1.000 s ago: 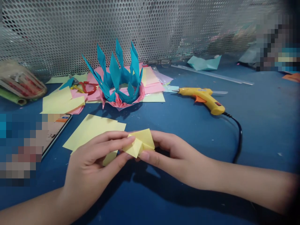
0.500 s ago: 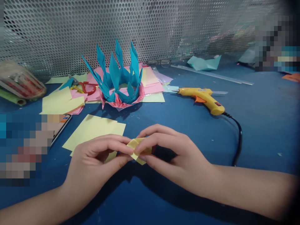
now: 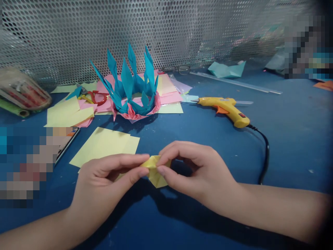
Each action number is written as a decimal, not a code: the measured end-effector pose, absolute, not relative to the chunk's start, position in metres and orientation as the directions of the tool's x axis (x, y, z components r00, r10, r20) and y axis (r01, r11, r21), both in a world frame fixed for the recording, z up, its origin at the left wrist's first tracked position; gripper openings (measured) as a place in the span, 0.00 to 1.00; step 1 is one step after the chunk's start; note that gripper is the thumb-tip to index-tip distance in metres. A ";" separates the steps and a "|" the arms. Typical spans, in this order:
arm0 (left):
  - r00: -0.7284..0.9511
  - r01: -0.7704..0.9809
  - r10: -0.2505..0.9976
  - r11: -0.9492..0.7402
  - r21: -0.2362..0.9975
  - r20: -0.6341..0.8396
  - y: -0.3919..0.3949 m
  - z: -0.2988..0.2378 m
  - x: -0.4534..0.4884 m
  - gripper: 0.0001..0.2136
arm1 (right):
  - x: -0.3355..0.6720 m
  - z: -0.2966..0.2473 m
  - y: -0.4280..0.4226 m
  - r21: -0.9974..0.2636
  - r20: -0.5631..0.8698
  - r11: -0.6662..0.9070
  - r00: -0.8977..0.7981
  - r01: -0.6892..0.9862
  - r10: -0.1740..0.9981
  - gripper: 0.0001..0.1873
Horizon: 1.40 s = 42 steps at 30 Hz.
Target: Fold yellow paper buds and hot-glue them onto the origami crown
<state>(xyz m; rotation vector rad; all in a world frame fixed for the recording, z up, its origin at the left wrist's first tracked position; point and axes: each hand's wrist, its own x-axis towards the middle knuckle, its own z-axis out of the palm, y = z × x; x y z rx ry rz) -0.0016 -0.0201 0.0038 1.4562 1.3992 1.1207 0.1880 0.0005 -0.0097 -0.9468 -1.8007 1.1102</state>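
Observation:
A small folded piece of yellow paper (image 3: 156, 178) is held between my two hands, above the blue table (image 3: 161, 232). My left hand (image 3: 109, 184) pinches its left corner between thumb and fingers. On the other side, my right hand (image 3: 192, 170) pinches the paper near its middle with thumb and index finger, hiding part of its right side. Creases run across the paper, and its lower part hangs down as a point. Several flat yellow sheets (image 3: 106, 144) lie on the table just behind my left hand.
Behind my hands stands a blue and pink folded-paper crown (image 3: 127, 80). A yellow glue gun (image 3: 223, 106) lies to its right, its black cord (image 3: 265, 149) trailing forward. Scissors (image 3: 100, 98) rest among coloured sheets. At the far left is a plastic-wrapped jar (image 3: 26, 90).
My right hand has shifted slightly right and its fingers have curled into a tighter pinch. The yellow paper has tilted, showing more of its lower face. My left fingers have straightened along its edge.

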 end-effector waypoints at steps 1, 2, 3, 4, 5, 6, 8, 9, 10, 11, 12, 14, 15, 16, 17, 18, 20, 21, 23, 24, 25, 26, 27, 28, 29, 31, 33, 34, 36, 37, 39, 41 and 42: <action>-0.006 0.289 0.998 -0.061 0.955 0.066 -0.019 0.005 -0.001 0.15 | 0.188 -0.010 0.000 -0.929 0.232 0.323 -0.394 0.181 0.889 0.03; -0.005 0.293 0.998 -0.057 0.954 0.061 -0.019 0.005 0.000 0.13 | 0.187 -0.010 0.000 -0.934 0.219 0.309 -0.394 0.181 0.893 0.03; -0.007 0.290 0.999 -0.049 0.956 0.054 -0.018 0.006 0.000 0.12 | 0.187 -0.010 -0.001 -0.938 0.210 0.297 -0.392 0.177 0.896 0.03; -0.012 0.281 0.999 -0.038 0.959 0.043 -0.017 0.006 0.001 0.12 | 0.187 -0.010 -0.001 -0.942 0.203 0.287 -0.390 0.172 0.898 0.04; -0.016 0.271 0.999 -0.027 0.962 0.033 -0.016 0.006 0.001 0.11 | 0.187 -0.010 -0.001 -0.947 0.195 0.276 -0.388 0.166 0.901 0.04; -0.018 0.266 1.000 -0.016 0.964 0.021 -0.015 0.005 0.001 0.10 | 0.187 -0.011 -0.001 -0.951 0.186 0.265 -0.388 0.160 0.903 0.04; -0.008 0.267 1.000 -0.009 0.964 0.011 -0.015 0.004 0.001 0.10 | 0.187 -0.011 -0.002 -0.959 0.170 0.243 -0.392 0.146 0.904 0.05; 0.002 0.277 1.000 -0.012 0.961 0.012 -0.015 0.004 0.001 0.09 | 0.188 -0.012 -0.002 -0.962 0.166 0.237 -0.394 0.137 0.904 0.05; 0.014 0.288 1.000 -0.021 0.957 0.017 -0.015 0.003 0.001 0.09 | 0.188 -0.013 -0.002 -0.963 0.170 0.237 -0.394 0.127 0.903 0.05; 0.021 0.298 1.000 -0.027 0.954 0.022 -0.015 0.003 0.000 0.08 | 0.188 -0.014 -0.002 -0.964 0.175 0.238 -0.396 0.117 0.901 0.05; 0.032 0.302 0.999 -0.041 0.952 0.033 -0.015 0.002 0.000 0.08 | 0.189 -0.015 -0.002 -0.964 0.182 0.243 -0.396 0.110 0.900 0.06; 0.051 0.301 0.997 -0.066 0.951 0.053 -0.016 0.002 0.000 0.08 | 0.189 -0.016 -0.002 -0.960 0.197 0.258 -0.396 0.108 0.897 0.06; 0.055 0.294 0.996 -0.078 0.953 0.064 -0.016 0.002 0.000 0.08 | 0.189 -0.017 -0.002 -0.957 0.204 0.268 -0.398 0.113 0.895 0.06; 0.052 0.289 0.996 -0.083 0.954 0.072 -0.017 0.001 0.000 0.08 | 0.189 -0.017 -0.002 -0.952 0.214 0.283 -0.403 0.120 0.890 0.06; 0.047 0.287 0.996 -0.084 0.954 0.073 -0.017 0.001 0.000 0.08 | 0.189 -0.017 -0.002 -0.944 0.230 0.304 -0.409 0.127 0.883 0.07; 0.041 0.287 0.997 -0.081 0.955 0.072 -0.017 0.001 0.000 0.08 | 0.189 -0.016 -0.002 -0.936 0.247 0.326 -0.411 0.132 0.877 0.08; 0.030 0.289 0.997 -0.074 0.954 0.069 -0.017 0.000 0.000 0.08 | 0.189 -0.016 -0.001 -0.921 0.277 0.364 -0.420 0.140 0.864 0.09; 0.030 0.294 0.997 -0.073 0.953 0.067 -0.017 0.000 0.000 0.08 | 0.189 -0.016 -0.001 -0.916 0.287 0.376 -0.423 0.141 0.859 0.10; 0.034 0.293 0.997 -0.073 0.953 0.066 -0.017 0.000 0.000 0.09 | 0.190 -0.015 -0.001 -0.910 0.301 0.392 -0.434 0.136 0.849 0.11; 0.036 0.289 0.997 -0.074 0.954 0.067 -0.017 -0.001 0.000 0.10 | 0.190 -0.015 -0.001 -0.908 0.307 0.399 -0.443 0.130 0.842 0.12; 0.037 0.285 0.997 -0.079 0.955 0.072 -0.017 -0.001 0.000 0.11 | 0.190 -0.015 -0.001 -0.905 0.316 0.407 -0.450 0.121 0.835 0.13; 0.035 0.282 0.996 -0.090 0.955 0.083 -0.018 -0.002 0.000 0.12 | 0.190 -0.015 -0.001 -0.903 0.324 0.415 -0.455 0.113 0.830 0.13; 0.033 0.281 0.995 -0.103 0.954 0.098 -0.018 -0.002 0.000 0.12 | 0.190 -0.015 -0.001 -0.900 0.332 0.423 -0.460 0.107 0.824 0.13; 0.035 0.281 0.992 -0.123 0.952 0.118 -0.019 -0.003 0.000 0.12 | 0.190 -0.015 -0.001 -0.897 0.336 0.428 -0.464 0.106 0.819 0.12; 0.040 0.287 0.990 -0.141 0.948 0.135 -0.019 -0.003 0.000 0.12 | 0.190 -0.015 -0.002 -0.893 0.344 0.438 -0.470 0.103 0.813 0.10; 0.054 0.303 0.987 -0.160 0.939 0.151 -0.020 -0.003 -0.001 0.10 | 0.191 -0.015 -0.001 -0.881 0.367 0.464 -0.482 0.096 0.796 0.09; 0.065 0.322 0.988 -0.154 0.934 0.140 -0.021 -0.003 -0.001 0.09 | 0.192 -0.015 -0.001 -0.872 0.384 0.481 -0.489 0.085 0.783 0.09; 0.071 0.330 0.989 -0.148 0.932 0.132 -0.021 -0.003 -0.001 0.08 | 0.192 -0.016 -0.001 -0.874 0.381 0.479 -0.490 0.085 0.784 0.10; 0.085 0.327 0.989 -0.140 0.935 0.119 -0.021 -0.002 0.000 0.09 | 0.192 -0.017 0.000 -0.887 0.351 0.452 -0.498 0.095 0.793 0.13; 0.096 0.317 0.989 -0.139 0.938 0.114 -0.021 -0.002 0.000 0.10 | 0.192 -0.017 0.000 -0.894 0.335 0.438 -0.503 0.097 0.796 0.13; 0.119 0.293 0.986 -0.149 0.944 0.119 -0.020 -0.001 0.000 0.13 | 0.192 -0.018 0.001 -0.901 0.320 0.424 -0.518 0.093 0.793 0.12; 0.171 0.289 0.976 -0.179 0.940 0.134 -0.018 -0.001 -0.001 0.13 | 0.192 -0.018 0.001 -0.900 0.316 0.427 -0.540 0.089 0.780 0.12; 0.198 0.291 0.970 -0.194 0.937 0.139 -0.017 -0.001 -0.001 0.13 | 0.192 -0.018 0.002 -0.898 0.313 0.431 -0.554 0.092 0.771 0.12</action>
